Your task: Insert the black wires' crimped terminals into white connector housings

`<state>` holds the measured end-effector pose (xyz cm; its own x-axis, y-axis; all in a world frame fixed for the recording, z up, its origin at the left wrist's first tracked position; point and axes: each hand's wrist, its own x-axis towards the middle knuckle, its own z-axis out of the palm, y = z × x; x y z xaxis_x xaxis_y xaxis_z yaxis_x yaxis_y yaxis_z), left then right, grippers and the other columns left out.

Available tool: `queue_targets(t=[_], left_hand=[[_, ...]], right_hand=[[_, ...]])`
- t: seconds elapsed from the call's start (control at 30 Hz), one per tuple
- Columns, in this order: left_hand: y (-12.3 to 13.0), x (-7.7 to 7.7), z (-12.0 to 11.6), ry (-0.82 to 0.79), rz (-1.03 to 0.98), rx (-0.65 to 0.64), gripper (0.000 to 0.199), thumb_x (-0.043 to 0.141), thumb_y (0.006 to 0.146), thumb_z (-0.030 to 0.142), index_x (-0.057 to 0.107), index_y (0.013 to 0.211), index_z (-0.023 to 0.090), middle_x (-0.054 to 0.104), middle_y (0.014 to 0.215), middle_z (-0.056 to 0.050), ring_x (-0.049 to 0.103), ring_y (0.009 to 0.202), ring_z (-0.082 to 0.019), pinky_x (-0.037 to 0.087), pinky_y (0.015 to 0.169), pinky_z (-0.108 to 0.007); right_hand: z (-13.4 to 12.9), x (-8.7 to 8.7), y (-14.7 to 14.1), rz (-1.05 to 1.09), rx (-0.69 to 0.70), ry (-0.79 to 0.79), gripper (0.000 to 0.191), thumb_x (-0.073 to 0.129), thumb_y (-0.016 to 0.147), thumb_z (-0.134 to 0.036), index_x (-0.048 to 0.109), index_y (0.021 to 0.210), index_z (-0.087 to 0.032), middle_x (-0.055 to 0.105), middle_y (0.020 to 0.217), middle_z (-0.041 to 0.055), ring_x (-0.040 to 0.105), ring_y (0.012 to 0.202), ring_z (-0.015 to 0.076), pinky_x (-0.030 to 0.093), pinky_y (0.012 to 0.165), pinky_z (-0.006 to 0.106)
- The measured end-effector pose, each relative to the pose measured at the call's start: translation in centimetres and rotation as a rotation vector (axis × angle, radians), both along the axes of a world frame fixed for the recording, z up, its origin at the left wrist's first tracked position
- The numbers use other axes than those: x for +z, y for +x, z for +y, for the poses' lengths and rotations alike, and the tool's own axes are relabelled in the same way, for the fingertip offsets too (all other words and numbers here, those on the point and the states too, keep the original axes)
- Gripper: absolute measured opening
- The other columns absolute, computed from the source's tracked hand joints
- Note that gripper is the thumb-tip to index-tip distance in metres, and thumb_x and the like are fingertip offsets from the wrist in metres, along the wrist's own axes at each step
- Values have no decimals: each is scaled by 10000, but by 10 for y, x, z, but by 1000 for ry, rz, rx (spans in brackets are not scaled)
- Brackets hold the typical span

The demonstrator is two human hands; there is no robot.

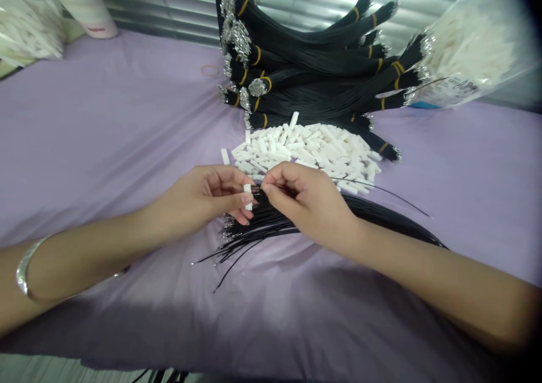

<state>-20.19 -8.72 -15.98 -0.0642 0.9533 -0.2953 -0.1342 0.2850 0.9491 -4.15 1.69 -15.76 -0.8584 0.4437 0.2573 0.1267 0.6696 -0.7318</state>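
Between thumb and fingers, my left hand pinches a small white plastic connector housing, held upright. Close beside it on the right, my right hand is closed in a pinch on a thin black wire, whose far end trails off to the right. The wire tip at my fingertips is hidden. Under both hands lies a loose bundle of black wires with silvery metal terminals at the left end. Just behind my hands is a pile of white connector housings.
Behind the pile, several black wire bundles tied with yellow bands are stacked. A clear bag of white pieces stands at back right, another bag at back left beside a cup. A purple cloth covers the table.
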Motion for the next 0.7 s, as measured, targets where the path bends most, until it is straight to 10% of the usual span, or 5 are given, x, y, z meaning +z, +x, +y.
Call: queue_targets(t=[0.17,0.7], left_hand=[[-2,-2,-2,3,-9,17,122,612,809,129,603,931,124,672,690,12,651,621,-81,562,618,-157],[7,-2,-1,2,71,40,169,649,772,176,536,885,120,648,679,10,635,609,-98,562,595,-199]], right_hand=[[1,-1,11,73,47,322,177,539,818,-135,609,961,-57,484,949,109,470,862,137,425,761,262],[1,-4,8,0,60,237,110,521,849,-179,615,806,-143,462,1037,105,464,975,180,409,867,350]])
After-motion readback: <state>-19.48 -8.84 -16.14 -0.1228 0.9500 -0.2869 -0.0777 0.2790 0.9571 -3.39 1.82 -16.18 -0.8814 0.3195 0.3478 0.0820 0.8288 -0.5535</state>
